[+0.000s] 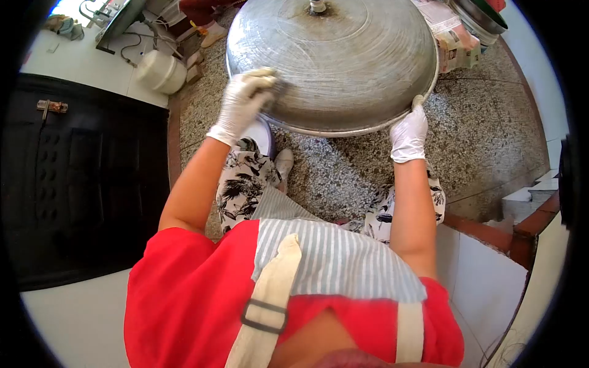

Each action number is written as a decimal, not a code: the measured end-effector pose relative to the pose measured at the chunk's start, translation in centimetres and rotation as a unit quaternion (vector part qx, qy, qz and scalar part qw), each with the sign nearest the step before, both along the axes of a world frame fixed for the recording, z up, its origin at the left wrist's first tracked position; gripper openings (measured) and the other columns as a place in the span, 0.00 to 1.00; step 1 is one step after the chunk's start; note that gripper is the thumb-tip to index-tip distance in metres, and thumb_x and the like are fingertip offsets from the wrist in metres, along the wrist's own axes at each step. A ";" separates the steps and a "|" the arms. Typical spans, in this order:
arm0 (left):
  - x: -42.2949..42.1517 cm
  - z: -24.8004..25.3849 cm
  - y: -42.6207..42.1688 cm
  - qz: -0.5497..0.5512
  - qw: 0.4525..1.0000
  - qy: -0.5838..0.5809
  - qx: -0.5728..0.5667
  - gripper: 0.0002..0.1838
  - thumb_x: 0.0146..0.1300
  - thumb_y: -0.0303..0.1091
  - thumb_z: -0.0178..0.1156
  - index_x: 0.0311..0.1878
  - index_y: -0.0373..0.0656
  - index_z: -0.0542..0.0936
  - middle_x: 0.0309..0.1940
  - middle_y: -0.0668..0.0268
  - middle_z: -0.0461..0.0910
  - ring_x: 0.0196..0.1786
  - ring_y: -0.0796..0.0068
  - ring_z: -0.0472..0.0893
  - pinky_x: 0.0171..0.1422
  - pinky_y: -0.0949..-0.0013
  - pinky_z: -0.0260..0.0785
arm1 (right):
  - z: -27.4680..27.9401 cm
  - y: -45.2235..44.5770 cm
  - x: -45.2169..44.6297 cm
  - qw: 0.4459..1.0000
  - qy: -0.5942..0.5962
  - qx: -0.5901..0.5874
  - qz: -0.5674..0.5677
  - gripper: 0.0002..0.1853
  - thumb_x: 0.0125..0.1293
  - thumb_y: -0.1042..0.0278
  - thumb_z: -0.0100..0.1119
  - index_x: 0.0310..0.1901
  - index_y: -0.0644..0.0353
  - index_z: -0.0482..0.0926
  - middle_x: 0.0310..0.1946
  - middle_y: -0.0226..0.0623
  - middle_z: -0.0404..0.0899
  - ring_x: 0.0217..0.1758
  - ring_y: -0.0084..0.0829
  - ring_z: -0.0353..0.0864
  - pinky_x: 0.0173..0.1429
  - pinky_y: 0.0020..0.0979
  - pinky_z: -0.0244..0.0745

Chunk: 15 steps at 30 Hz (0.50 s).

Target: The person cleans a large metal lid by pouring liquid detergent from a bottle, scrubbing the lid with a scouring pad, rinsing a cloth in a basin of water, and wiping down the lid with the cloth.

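A big domed metal pot lid (pixel 331 61), scratched and streaked, fills the top middle of the head view. At its top edge is a pale knob (pixel 317 6) with brownish stains around it. My left hand (pixel 245 101), in a white glove, is closed on a dark grey scouring pad (pixel 280 92) pressed to the lid's left side; motion blurs the pad. My right hand (pixel 410 132), gloved too, grips the lid's near right rim, with the thumb over the edge. The lid's far edge lies beyond the view.
Below the lid's left side a white tub (pixel 261 136) shows partly. A white tank (pixel 161 72) stands by the wall, near a black door (pixel 92 178). Printed bags (pixel 457 43) and metal basins (pixel 481 18) are at the right. Another person's shoe (pixel 213 35) shows at the far left.
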<state>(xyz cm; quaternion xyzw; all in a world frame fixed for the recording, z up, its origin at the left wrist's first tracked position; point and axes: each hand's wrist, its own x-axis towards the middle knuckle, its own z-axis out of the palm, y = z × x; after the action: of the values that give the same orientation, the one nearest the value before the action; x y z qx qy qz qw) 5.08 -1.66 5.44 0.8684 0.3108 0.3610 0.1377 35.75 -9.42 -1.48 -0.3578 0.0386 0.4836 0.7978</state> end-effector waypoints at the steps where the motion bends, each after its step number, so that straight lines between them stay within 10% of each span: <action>1: -1.6 0.1 0.4 0.070 0.995 -0.034 -0.055 0.13 0.52 0.18 0.67 0.41 0.43 0.82 0.49 0.58 0.82 0.51 0.69 0.81 0.58 0.67 0.76 | 0.2 0.0 -0.2 1.000 0.003 0.006 -0.002 0.29 0.77 0.54 0.44 0.69 0.71 0.60 0.71 0.49 0.61 0.70 0.45 0.64 0.75 0.43 0.57; 5: -2.3 -2.5 0.5 0.260 0.874 -0.272 -0.307 0.07 0.69 0.25 0.54 0.49 0.39 0.76 0.33 0.71 0.80 0.32 0.81 0.76 0.41 0.76 0.71 | 0.3 -0.1 -0.5 1.000 0.001 0.024 -0.008 0.29 0.77 0.54 0.44 0.69 0.70 0.60 0.71 0.48 0.61 0.70 0.44 0.64 0.75 0.42 0.57; 6: -1.4 -3.2 0.0 0.262 0.870 -0.284 -0.307 0.08 0.68 0.24 0.57 0.49 0.40 0.76 0.39 0.67 0.80 0.39 0.79 0.78 0.46 0.75 0.74 | 0.2 -0.1 -0.6 0.999 -0.010 0.031 -0.013 0.29 0.77 0.54 0.43 0.69 0.70 0.60 0.71 0.48 0.61 0.71 0.43 0.64 0.75 0.42 0.57; 8: 1.3 -5.9 -1.4 0.187 0.917 -0.336 -0.109 0.11 0.64 0.21 0.60 0.49 0.41 0.76 0.47 0.63 0.78 0.48 0.76 0.77 0.51 0.74 0.75 | -0.5 0.2 0.0 0.999 -0.013 0.024 -0.017 0.29 0.77 0.54 0.43 0.69 0.70 0.60 0.70 0.48 0.61 0.70 0.43 0.64 0.75 0.42 0.57; 10: 3.1 -4.8 -3.6 0.168 0.977 -0.122 0.054 0.15 0.56 0.16 0.64 0.46 0.41 0.78 0.54 0.60 0.75 0.55 0.70 0.76 0.56 0.69 0.75 | -1.0 0.3 0.6 1.000 -0.007 0.013 -0.009 0.27 0.79 0.55 0.40 0.68 0.70 0.61 0.71 0.48 0.61 0.71 0.44 0.64 0.76 0.43 0.56; 15: 7.7 -2.8 -6.7 0.002 0.993 -0.054 0.100 0.16 0.41 0.12 0.67 0.33 0.42 0.82 0.45 0.59 0.80 0.47 0.63 0.80 0.53 0.65 0.76 | 0.3 -0.2 0.4 1.000 -0.006 0.010 -0.005 0.30 0.77 0.54 0.44 0.69 0.71 0.59 0.71 0.50 0.60 0.72 0.45 0.62 0.76 0.44 0.57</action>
<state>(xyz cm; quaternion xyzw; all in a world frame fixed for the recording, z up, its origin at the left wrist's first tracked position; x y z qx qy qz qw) 12.78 -8.39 2.60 0.8566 0.2666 0.4369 0.0656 36.14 -9.66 -1.19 -0.3529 0.0308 0.4776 0.8040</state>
